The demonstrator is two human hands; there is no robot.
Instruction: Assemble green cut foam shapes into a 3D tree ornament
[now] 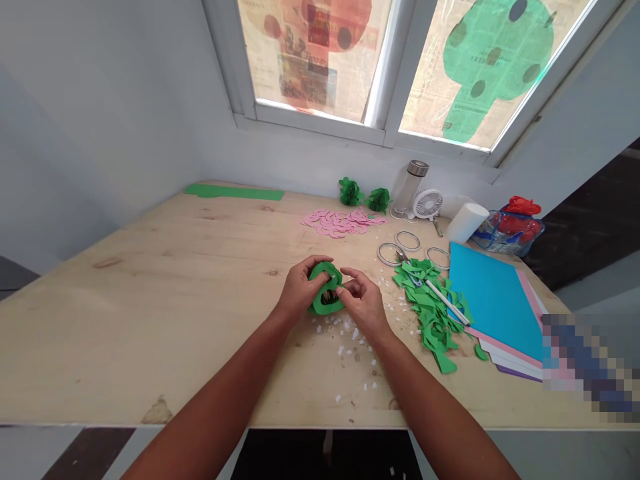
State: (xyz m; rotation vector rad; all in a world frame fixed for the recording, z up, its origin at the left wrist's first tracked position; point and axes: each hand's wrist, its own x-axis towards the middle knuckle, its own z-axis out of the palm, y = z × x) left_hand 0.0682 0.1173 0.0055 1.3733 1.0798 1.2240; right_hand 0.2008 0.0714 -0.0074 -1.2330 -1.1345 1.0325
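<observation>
A green paper cutout shape (pixel 325 308) with a dark opening in its middle is between my two hands, just above the table. My left hand (pixel 301 288) is closed on its left side, the thumb lying across the upper part. At its right edge, my right hand (pixel 365 303) pinches the paper between thumb and fingers. Whether the paper is one layer or several stacked ones is hard to see. Small white paper bits (pixel 345 337) lie scattered on the table below and beside my hands.
Green paper scraps (pixel 435 323), scissors (pixel 411 270), a white pen (pixel 445 300) and tape rolls (pixel 407 241) lie to the right, beside coloured sheets (pixel 493 300). Behind are pink cutouts (pixel 335 223), green paper ornaments (pixel 351 192), a glass bottle (pixel 407 190), a small fan (pixel 428 204) and a green strip (pixel 235 193).
</observation>
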